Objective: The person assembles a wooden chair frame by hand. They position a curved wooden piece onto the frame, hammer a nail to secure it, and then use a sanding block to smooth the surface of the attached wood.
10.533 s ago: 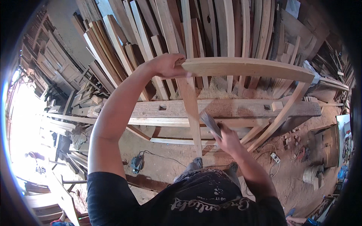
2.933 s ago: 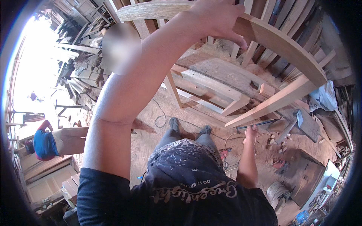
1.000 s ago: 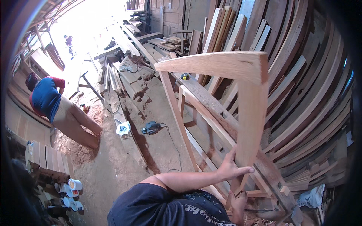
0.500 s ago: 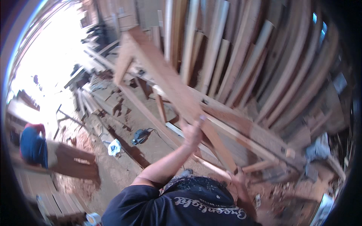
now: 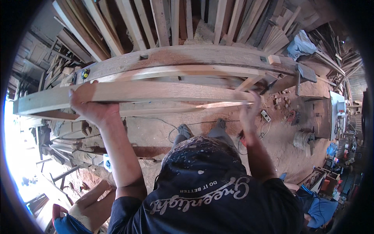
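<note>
The long pale wooden rail of the frame I am handling runs nearly level across the middle of the frame, from the left edge to right of centre, part of a wooden frame whose curved upper piece arches just above it. My left hand is clamped around the rail at centre left, fingers wrapped over its top edge and the palm under it. My right hand sits at the rail's right end, right of centre, fingers spread and fairly open, the tips touching the wood where a short slanted brace meets it; I cannot tell whether it truly grips anything. Below the rail, between my arms, my shoes stand on the sawdust-covered floor, with a thin dark cable looping just beside them. Behind the frame, across the top, many planks lean upright against a wall. At the lower left another person's bare arm shows, and a blue cloth lies at the upper right.
</note>
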`<action>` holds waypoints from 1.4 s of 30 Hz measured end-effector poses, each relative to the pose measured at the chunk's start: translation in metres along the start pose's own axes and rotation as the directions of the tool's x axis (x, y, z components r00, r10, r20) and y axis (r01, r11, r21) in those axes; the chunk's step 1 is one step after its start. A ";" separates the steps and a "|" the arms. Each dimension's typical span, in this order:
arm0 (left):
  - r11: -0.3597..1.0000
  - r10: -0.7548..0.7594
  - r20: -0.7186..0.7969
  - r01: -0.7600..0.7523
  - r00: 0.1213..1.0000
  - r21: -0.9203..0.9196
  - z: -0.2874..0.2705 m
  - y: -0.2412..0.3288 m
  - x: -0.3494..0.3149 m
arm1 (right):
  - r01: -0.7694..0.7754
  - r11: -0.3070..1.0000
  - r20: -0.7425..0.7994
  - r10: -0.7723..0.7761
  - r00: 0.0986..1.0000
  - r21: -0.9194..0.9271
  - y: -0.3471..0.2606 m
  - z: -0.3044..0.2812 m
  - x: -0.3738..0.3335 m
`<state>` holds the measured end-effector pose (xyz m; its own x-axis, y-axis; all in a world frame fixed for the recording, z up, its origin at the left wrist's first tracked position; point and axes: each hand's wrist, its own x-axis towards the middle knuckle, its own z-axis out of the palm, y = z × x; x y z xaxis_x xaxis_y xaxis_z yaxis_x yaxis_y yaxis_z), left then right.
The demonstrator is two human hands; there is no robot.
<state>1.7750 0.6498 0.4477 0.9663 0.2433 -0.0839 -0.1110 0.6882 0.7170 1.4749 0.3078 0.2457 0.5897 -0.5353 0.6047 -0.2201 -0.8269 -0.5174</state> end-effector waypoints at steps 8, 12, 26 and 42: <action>1.000 -0.029 -0.107 0.028 0.994 -0.010 0.030 0.010 -0.037 | -0.189 -0.446 0.483 0.771 0.416 0.875 0.078 -0.012 -0.011; 0.999 -0.033 -0.044 0.031 0.998 -0.040 0.040 -0.003 -0.054 | 0.027 -0.432 0.271 0.612 0.743 0.902 0.107 -0.047 0.040; 0.908 -0.356 -0.180 0.293 0.917 -0.300 -0.030 -0.100 -0.072 | 0.120 -0.181 0.073 0.795 0.603 0.976 0.107 -0.192 0.089; 0.610 -0.763 -0.248 0.538 0.597 -0.581 -0.109 -0.263 -0.117 | -0.111 0.018 0.099 0.324 0.941 0.994 0.044 -0.272 0.138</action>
<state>1.6657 0.5149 0.1941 0.6042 -0.2100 -0.7687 0.3173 0.9483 -0.0097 1.3349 0.1505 0.4712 0.5603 -0.7546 0.3414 0.7030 0.2153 -0.6778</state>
